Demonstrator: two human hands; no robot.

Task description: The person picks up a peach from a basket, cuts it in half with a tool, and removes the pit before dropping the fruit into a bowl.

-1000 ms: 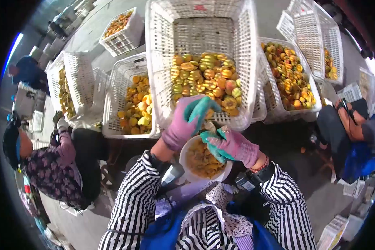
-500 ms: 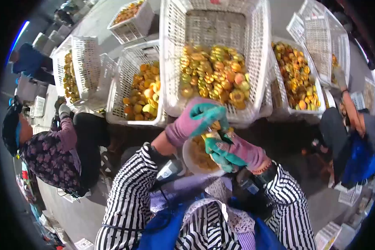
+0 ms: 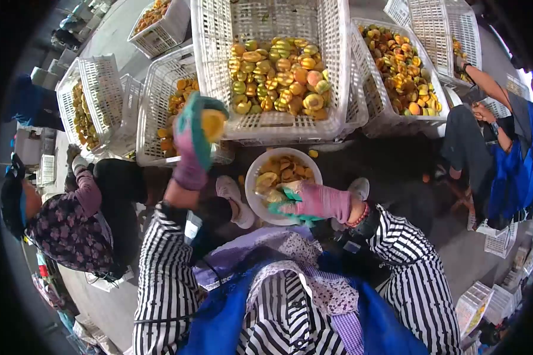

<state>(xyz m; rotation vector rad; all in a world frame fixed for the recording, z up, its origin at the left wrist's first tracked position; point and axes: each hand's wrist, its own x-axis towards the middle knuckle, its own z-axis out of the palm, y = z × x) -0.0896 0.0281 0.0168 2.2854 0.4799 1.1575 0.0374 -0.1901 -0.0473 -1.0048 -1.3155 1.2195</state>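
My left hand point(image 3: 192, 139), in a pink and green glove, is raised in front of the crates at the left. It is closed around a yellow-orange peach half point(image 3: 213, 125), slightly blurred. Low over the white bucket point(image 3: 318, 171), my gloved right hand point(image 3: 314, 202) has its fingers curled at the near rim. A pale piece shows by its fingertips, but whether they grip it I cannot make out. Peach pieces and scraps point(image 3: 287, 168) lie inside the bucket. Straight ahead, a tilted white crate point(image 3: 214, 71) holds many yellow-green peaches point(image 3: 278, 77), several of them cut.
Crates of halved peaches stand left point(image 3: 151, 118) and right point(image 3: 367, 77). One co-worker point(image 3: 71, 231) sits at the left, another point(image 3: 503, 142) at the right. My shoes point(image 3: 234, 198) flank the bucket, and fruit scraps point(image 3: 312, 153) lie on the floor.
My hands, earlier together above the bucket, have separated. The left has moved left toward the crates with the peach half; the right has lowered over the bucket. The view has tilted down.
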